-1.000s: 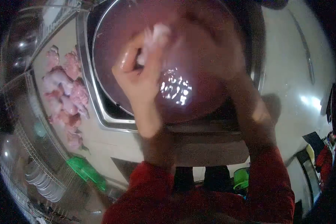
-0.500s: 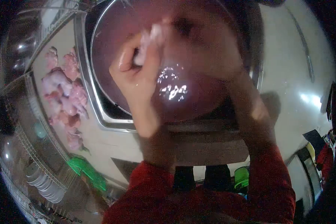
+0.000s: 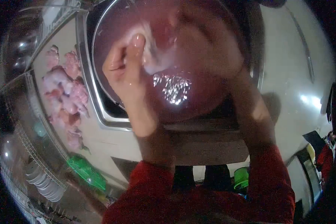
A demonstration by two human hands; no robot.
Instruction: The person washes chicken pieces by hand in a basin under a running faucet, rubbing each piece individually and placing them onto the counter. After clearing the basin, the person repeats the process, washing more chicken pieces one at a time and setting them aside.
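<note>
My left hand [image 3: 127, 67] is closed, thumb pressed down, on a pale, wet piece of raw chicken [image 3: 155, 61] that hangs out of it toward the right. Both are over a large round basin [image 3: 93, 44] of reddish water, standing in a metal-rimmed sink [image 3: 98, 106]. My right hand [image 3: 209, 48] is above the same water, close to the right side of the piece. Shadow and motion smear its fingers, so I cannot tell whether it grips the meat.
A heap of raw chicken pieces [image 3: 67, 93] lies on the pale counter [image 3: 97, 143] left of the sink. Below it are a green plastic basket [image 3: 86, 173] and stacked plates [image 3: 44, 183] in a rack. Pale countertop [image 3: 283, 67] extends to the right. A green container [image 3: 241, 178] stands low near my legs.
My left hand has shifted slightly left, and more of the chicken piece now shows, hanging from it toward the water. My right hand remains blurred near it.
</note>
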